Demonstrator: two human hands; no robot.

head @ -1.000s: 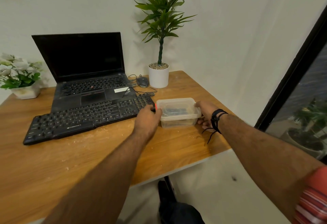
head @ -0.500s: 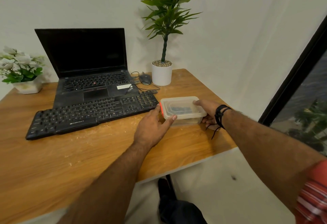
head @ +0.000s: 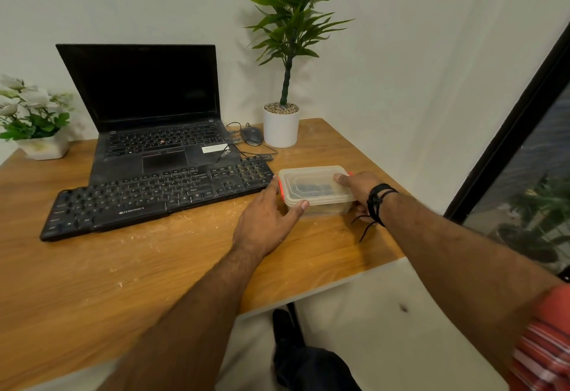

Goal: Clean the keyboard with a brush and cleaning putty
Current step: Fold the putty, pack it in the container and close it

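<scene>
A person's two hands bracket a lidded clear plastic box (head: pixel 316 188) on the wooden worktop (head: pixel 154 267), just right of the dusty black keyboard (head: pixel 160 194). The left hand (head: pixel 265 224) lies against the box's left end, thumb up on the near rim beside an orange clip (head: pixel 281 187); its grip is loose rather than clamped. The right hand (head: pixel 359 188) curls round the right end, thumb on the lid. The box looks light, thin-walled and smooth, likely to slide or flex, so it is best held low by the walls while the clips are freed. Something dark sits inside; what, cannot be told.
</scene>
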